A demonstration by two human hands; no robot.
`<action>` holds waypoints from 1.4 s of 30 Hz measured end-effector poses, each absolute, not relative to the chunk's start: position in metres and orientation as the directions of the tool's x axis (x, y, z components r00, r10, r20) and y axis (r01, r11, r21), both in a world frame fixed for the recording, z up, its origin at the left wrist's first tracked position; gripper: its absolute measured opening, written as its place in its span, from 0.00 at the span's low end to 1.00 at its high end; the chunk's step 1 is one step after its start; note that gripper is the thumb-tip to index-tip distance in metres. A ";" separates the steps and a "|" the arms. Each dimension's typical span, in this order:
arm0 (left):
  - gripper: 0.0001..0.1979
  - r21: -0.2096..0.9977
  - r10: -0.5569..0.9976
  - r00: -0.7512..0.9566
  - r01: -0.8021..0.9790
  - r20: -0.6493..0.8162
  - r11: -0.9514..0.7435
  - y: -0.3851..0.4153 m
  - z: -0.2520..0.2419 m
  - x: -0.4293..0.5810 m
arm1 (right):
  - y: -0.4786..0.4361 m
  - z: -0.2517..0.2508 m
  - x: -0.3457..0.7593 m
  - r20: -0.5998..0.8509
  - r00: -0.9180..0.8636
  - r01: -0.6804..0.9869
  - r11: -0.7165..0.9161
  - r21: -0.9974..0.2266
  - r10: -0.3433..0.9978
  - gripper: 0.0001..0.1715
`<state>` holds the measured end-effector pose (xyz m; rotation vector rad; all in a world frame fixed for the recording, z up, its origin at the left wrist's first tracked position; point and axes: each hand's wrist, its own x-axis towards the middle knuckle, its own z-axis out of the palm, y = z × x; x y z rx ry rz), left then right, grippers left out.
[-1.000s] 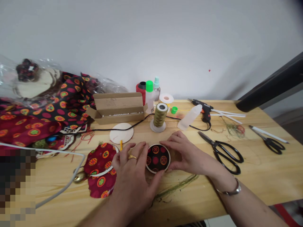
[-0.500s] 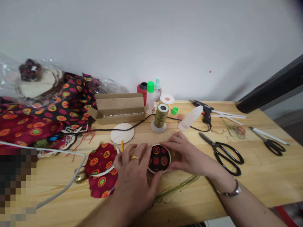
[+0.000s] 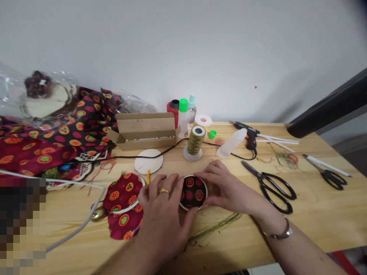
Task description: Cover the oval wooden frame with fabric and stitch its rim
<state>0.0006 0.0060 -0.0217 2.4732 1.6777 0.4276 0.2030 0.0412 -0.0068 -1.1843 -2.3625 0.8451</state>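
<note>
A round disc covered in black flower-print fabric (image 3: pixel 192 193), with a pale rim, lies on the wooden table between my hands. My left hand (image 3: pixel 164 208), a ring on one finger, curves over the disc's left edge with fingertips and thumb against it. From the right, my right hand (image 3: pixel 223 187) grips the opposite edge between thumb and fingers. Left of my left hand lie red flower-print fabric pieces (image 3: pixel 123 193) with a white rim showing, partly covered by that hand. Below the disc rests a bundle of green threads (image 3: pixel 215 229).
Behind my hands are a spool of olive thread (image 3: pixel 196 141), a white disc (image 3: pixel 149 161), an open cardboard box (image 3: pixel 146 143) and a tilted glue bottle (image 3: pixel 231 144). To the right lie large scissors (image 3: pixel 275 189), a glue gun (image 3: pixel 249 133) and smaller scissors (image 3: pixel 332 177). A grey cable (image 3: pixel 100 198) crosses the left.
Both hands keep the same hold on the disc. Only a very slight shift of the whole view shows.
</note>
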 end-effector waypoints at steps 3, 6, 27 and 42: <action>0.25 0.256 0.923 0.346 0.889 0.166 -0.379 0.006 -0.021 0.001 | 0.041 -0.007 0.203 0.056 -0.581 0.594 0.470 -0.653 0.812 0.33; 0.25 0.258 0.927 0.339 0.892 0.163 -0.371 0.006 -0.021 0.002 | 0.040 -0.007 0.203 0.052 -0.580 0.596 0.467 -0.654 0.813 0.33; 0.25 0.275 0.936 0.321 0.896 0.141 -0.349 0.007 -0.020 0.003 | 0.041 -0.007 0.203 0.048 -0.579 0.595 0.461 -0.658 0.814 0.33; 0.25 0.255 0.933 0.336 0.898 0.127 -0.358 0.006 -0.018 0.003 | 0.041 -0.008 0.203 0.048 -0.578 0.596 0.461 -0.658 0.815 0.33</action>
